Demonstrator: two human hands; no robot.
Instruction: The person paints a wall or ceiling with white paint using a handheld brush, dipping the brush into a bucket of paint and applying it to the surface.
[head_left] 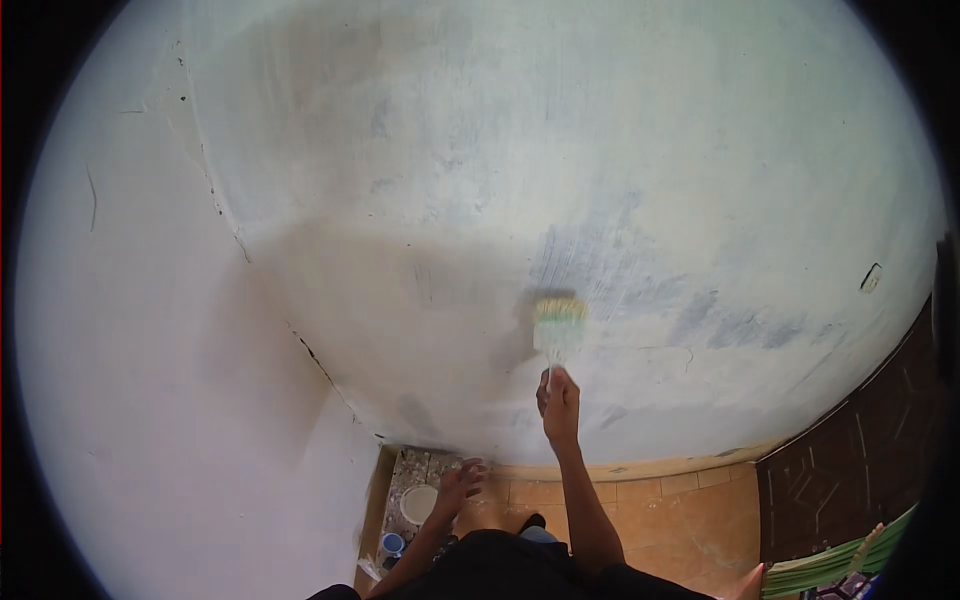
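My right hand [559,400] is closed around the handle of a wide paintbrush [560,325]. The brush points up, and its pale yellowish bristles are at the wall [640,180], just below a patch of streaky bluish-grey marks. Paint coats the brush's ferrule and part of the handle. Low in the view, my left hand [462,485] holds nothing, its fingers loosely apart. Beneath and beside it is a round whitish container or lid [418,504] on a paint-spattered floor covering.
A second wall [150,350] meets the painted one at a cracked corner on the left. A blue-rimmed container [393,545] stands low on the left. Orange tiles [650,520] cover the floor. At right are a dark patterned panel [840,460], green fabric [840,560] and a wall switch or socket [871,278].
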